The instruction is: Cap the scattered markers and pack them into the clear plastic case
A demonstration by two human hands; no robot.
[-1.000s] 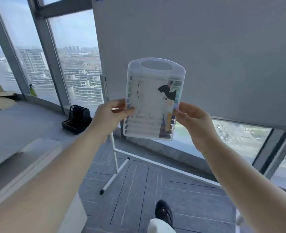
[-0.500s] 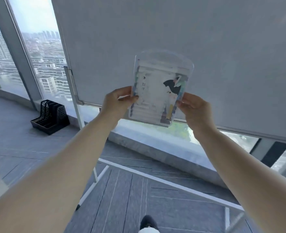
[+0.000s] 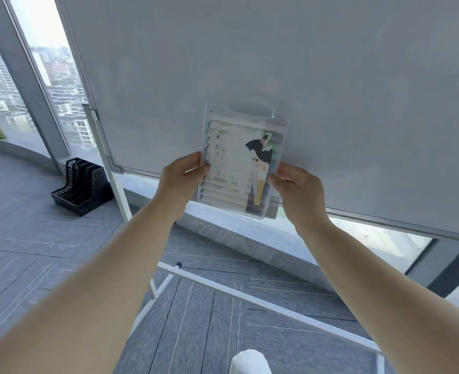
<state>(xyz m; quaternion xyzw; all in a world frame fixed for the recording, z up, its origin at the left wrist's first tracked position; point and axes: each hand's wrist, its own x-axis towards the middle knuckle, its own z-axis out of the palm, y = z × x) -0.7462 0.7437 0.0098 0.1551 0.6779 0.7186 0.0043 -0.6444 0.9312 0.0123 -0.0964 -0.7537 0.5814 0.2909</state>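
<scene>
Seemingly the packing is near its end: in the head view the case (image 3: pixel 239 163) is held upright in the air in front of a whiteboard (image 3: pixel 250 63), handle (image 3: pixel 247 109) uppermost, with markers (image 3: pixel 223 193) in rows inside, behind a printed card. The left hand (image 3: pixel 181 179) pinches its left edge, thumb on the front. The right hand (image 3: pixel 296 184) grips the right edge with curled fingers. Whether the lid is latched cannot be told. To finish well, I judge, press both edges evenly and check the catch before letting go.
</scene>
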